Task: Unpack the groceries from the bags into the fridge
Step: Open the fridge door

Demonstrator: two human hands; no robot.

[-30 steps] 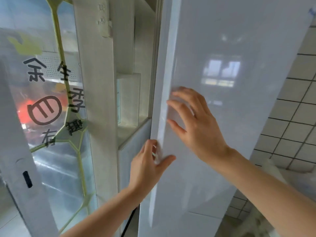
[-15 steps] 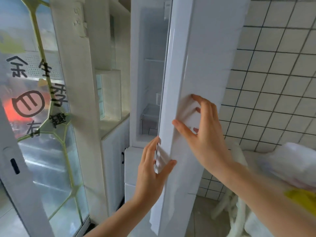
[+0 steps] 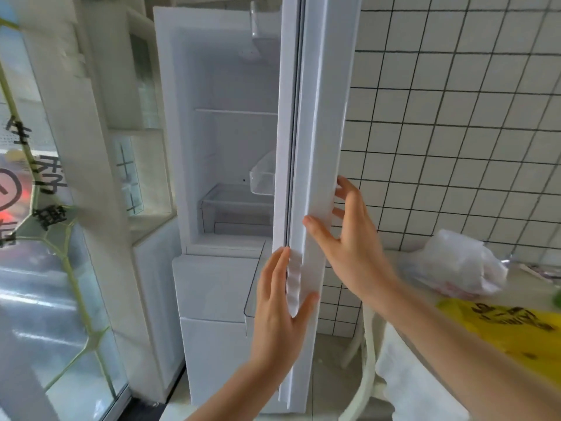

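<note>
At nine o'clock we have the glass door [image 3: 45,268] with its lettering; nothing there concerns us. Moving toward the centre, the fridge [image 3: 224,165] stands with its upper compartment exposed: a shelf [image 3: 236,112] across the middle, a clear drawer [image 3: 233,208] at the bottom, and a door bin [image 3: 263,174] jutting in from the door side. No groceries are visible inside.

At the centre, the fridge door [image 3: 315,117] shows us its edge. Our left hand [image 3: 280,314] lies along that edge at six o'clock, fingers straight and thumb spread against the door's face, touching, not gripping. Our right hand [image 3: 349,238] sits higher, thumb on the edge and fingers reaching round the outer face, loosely cupping it without a tight hold.

To do this step well, we judge the door should swing fully toward three o'clock, guided by flat palms so it neither bounces back nor strikes the tiled wall [image 3: 455,132].

At three to four o'clock the groceries wait: a white bag [image 3: 455,265] and a yellow bag [image 3: 516,329] on the table [image 3: 528,278], near the door. We should let the door settle before reaching for them.
</note>
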